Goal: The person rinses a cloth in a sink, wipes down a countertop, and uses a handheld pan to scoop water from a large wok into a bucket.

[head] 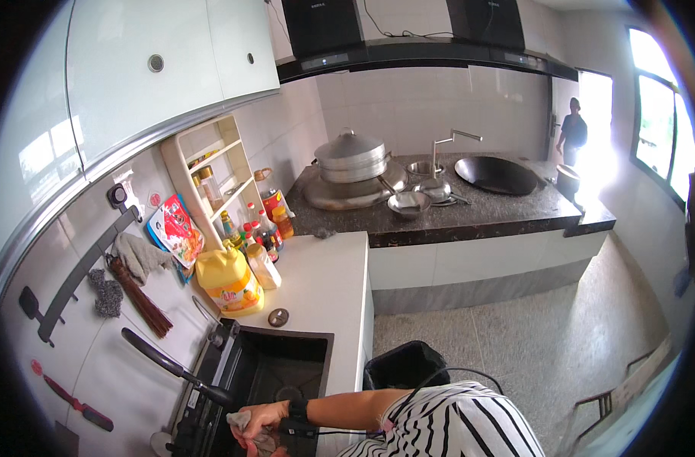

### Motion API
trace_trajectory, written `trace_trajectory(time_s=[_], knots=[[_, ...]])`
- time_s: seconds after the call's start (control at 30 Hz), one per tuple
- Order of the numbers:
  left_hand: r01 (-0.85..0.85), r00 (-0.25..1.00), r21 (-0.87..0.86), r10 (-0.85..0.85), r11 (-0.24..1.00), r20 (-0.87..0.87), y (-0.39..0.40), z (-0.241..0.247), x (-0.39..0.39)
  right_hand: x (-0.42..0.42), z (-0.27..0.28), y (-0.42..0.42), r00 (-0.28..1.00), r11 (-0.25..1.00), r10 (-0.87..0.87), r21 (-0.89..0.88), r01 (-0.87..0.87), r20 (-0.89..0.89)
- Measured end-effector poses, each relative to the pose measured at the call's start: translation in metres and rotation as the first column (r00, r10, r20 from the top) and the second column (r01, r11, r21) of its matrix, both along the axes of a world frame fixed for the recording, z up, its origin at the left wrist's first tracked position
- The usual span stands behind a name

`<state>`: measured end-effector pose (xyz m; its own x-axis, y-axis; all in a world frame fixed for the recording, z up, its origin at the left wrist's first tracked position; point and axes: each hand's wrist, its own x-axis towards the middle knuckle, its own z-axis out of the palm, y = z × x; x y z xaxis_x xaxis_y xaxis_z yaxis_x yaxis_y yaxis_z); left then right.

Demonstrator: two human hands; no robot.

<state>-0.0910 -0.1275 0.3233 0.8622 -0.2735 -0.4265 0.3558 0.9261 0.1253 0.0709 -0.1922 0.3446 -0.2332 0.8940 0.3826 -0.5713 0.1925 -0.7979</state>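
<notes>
My right hand (266, 417), with a black band at the wrist, grips a wet-looking grey cloth (266, 441) over the black sink (290, 365). A strip of skin at the bottom edge, against the cloth, seems to be my left hand (278, 452); most of it is cut off by the frame. Just beyond my right hand, a black faucet (216, 394) with a long handle-like spout leans over the basin. A round metal drain stopper (278, 317) lies on the white counter (324, 280) behind the sink.
A yellow oil jug (230, 280) and several sauce bottles (262, 231) stand along the left wall. Brushes and cloths hang from a rack (85, 268). A black bin (404, 365) is beside the counter. Beyond are a steamer (350, 157), a wok (496, 175) and a person (573, 131) by the doorway.
</notes>
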Motion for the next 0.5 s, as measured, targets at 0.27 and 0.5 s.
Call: trace_trajectory(time_s=[0.27,0.5], knots=[[0.514,0.855,-0.003,-0.512,0.858,0.078,0.036,-0.046,0.005,-0.014,-0.005,0.030,0.668,0.921,-0.365,0.145,0.362,0.648],[0.284,0.954,0.655,-0.140,0.700,-0.264,0.008,-0.040,0.012,-0.035,-0.073,0.042,0.097,0.694,-0.591,0.443,0.567,0.801]])
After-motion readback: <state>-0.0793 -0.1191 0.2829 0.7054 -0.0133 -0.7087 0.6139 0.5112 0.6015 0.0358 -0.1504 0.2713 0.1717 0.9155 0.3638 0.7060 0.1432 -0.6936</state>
